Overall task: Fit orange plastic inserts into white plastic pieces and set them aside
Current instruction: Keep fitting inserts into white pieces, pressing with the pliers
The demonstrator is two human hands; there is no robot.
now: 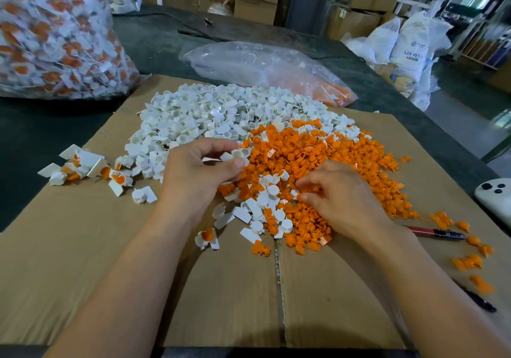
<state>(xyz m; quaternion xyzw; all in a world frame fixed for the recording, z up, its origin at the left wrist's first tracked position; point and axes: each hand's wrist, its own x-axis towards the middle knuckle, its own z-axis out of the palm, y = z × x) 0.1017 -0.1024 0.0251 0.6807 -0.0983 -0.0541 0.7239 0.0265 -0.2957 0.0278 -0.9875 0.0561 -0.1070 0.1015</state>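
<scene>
A heap of white plastic pieces (210,117) lies on the flattened cardboard (83,247), with a heap of orange inserts (345,164) to its right. My left hand (199,169) holds a white piece (235,155) between thumb and fingers above the place where the heaps meet. My right hand (340,194) lies on the orange heap, its fingertips pinching an orange insert (307,190). A small group of fitted white-and-orange pieces (88,168) sits at the left of the cardboard.
A big clear bag of fitted pieces (55,33) stands at the far left. A clear bag with orange inserts (271,69) lies behind the heaps. A red marker (437,233), a black pen (478,299) and a white device (495,197) lie at the right. Cardboard boxes and white sacks stand beyond the table.
</scene>
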